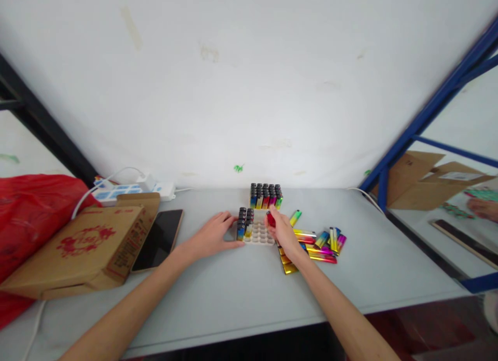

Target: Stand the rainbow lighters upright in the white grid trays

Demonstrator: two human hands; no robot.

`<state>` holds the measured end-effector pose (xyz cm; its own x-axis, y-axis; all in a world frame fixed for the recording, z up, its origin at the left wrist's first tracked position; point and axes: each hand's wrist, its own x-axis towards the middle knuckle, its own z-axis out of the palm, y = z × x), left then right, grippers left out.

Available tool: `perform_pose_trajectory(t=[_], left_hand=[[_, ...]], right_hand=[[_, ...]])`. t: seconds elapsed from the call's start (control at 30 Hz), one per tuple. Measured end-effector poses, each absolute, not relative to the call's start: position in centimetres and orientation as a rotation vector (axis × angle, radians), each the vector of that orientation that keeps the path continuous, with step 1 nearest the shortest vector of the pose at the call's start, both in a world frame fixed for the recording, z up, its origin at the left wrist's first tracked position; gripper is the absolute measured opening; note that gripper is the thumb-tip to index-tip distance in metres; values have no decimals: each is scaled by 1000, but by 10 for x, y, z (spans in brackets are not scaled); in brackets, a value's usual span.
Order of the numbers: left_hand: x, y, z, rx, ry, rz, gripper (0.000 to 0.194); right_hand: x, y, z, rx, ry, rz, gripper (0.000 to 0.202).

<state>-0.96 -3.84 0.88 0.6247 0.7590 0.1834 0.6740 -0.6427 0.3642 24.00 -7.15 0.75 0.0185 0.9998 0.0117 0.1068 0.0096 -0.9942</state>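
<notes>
A white tray (261, 235) with rows of round holes lies on the table. Two rows of black-topped lighters (241, 225), blue on the left and yellow beside them, stand upright along its left side. My left hand (216, 234) rests at the tray's left edge, thumb and fingers spread apart, the tips by the blue row. Between the fingertips of my right hand (285, 233) is a red lighter (271, 219), above the right part of the tray; my fingers partly hide it. Loose shiny lighters (321, 253) in several colours lie scattered beside my right hand.
Behind the tray stands a full block of upright lighters (266, 195) near the wall. At left are a dark phone (159, 239), a cardboard box (73, 247), a red bag (39, 200) and a power strip (165, 190). A blue frame (383, 190) borders the right side.
</notes>
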Motion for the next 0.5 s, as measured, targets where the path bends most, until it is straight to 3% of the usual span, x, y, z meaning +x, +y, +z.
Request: perform_pose_trajectory(t=[0.17,0.3,0.4,0.5], left_hand=[[-9,-39,8,2594,1142,487,56],[-9,-39,7,2595,1126,519,59],[-9,-39,6,2594,1136,502,63],[-9,-39,6,2606,1148,470,63]], right_hand=[[244,-77,11,-1196,-1475,1036,60],[247,-85,19,-1157,-1781,621,39],[249,-87,22,-1134,-1929,399,34],[250,-87,20,-1134,-1955,409,33]])
